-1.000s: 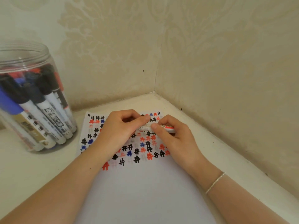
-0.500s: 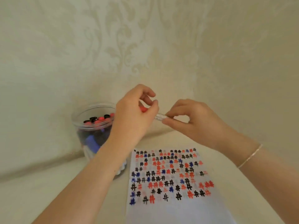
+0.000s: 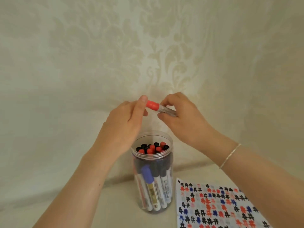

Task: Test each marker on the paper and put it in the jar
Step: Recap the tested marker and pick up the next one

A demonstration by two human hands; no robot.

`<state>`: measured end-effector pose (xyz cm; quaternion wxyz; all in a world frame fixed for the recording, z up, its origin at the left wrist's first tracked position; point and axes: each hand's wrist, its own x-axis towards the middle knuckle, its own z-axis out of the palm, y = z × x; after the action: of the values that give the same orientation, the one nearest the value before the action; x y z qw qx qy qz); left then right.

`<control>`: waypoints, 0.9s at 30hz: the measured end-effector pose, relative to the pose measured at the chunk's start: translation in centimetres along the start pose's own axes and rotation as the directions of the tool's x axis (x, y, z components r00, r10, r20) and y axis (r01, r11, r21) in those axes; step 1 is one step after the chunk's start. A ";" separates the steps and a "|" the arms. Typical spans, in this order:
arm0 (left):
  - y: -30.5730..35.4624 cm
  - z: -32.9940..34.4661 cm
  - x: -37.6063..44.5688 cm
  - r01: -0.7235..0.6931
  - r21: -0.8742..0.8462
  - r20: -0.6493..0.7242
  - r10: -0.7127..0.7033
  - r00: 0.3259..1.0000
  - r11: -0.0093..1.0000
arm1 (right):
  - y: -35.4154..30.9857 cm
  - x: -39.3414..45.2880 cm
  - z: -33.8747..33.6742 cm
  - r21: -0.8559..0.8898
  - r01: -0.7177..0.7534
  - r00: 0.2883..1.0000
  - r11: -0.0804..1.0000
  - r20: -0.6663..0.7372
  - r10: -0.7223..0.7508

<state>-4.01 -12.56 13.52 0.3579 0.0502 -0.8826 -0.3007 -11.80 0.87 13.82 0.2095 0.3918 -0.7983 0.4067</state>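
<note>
Up off the paper (image 3: 218, 206) come both my hands, now high above the open jar (image 3: 152, 171) of markers. Left hand (image 3: 125, 124): thumb and fingers curled around the red cap end of the marker (image 3: 156, 106). Right hand (image 3: 179, 119): fingertips pinching the clear barrel, bracelet (image 3: 230, 155) on the wrist. Marker lies roughly level between them. Paper sits just right of the jar now.

arms: bare, no sleeves | right wrist: thin silver bracelet (image 3: 230, 156) | hands: no rings seen
</note>
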 end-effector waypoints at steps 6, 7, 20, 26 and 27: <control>-2.7 0.5 0.7 0.099 0.312 0.273 -0.189 0.943 0.945 | 1.8 1.3 -0.7 0.309 -0.222 0.957 0.925 -0.111 0.267; -2.8 0.8 0.6 0.093 0.322 0.322 -0.201 0.925 0.942 | 1.7 1.2 -0.9 0.447 -0.229 0.949 0.865 -0.096 0.301; -1.5 0.1 -1.0 -0.083 0.315 0.414 -0.058 0.909 0.946 | 0.8 -4.1 -2.2 0.433 0.028 0.988 0.901 0.122 -0.090; -0.1 -0.7 -1.4 -0.086 0.209 0.538 -0.041 0.842 0.974 | -0.3 -4.7 -3.0 0.464 0.174 0.969 0.869 0.077 -0.236; 0.1 -0.7 -1.6 -0.087 0.197 0.556 -0.038 0.830 0.977 | -0.4 -4.9 -3.1 0.448 0.210 0.962 0.869 0.062 -0.265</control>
<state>-2.34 -12.38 12.98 0.0821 -0.0128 -0.9760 -0.2011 -8.42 5.51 12.62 0.1158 0.5480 -0.6435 0.5217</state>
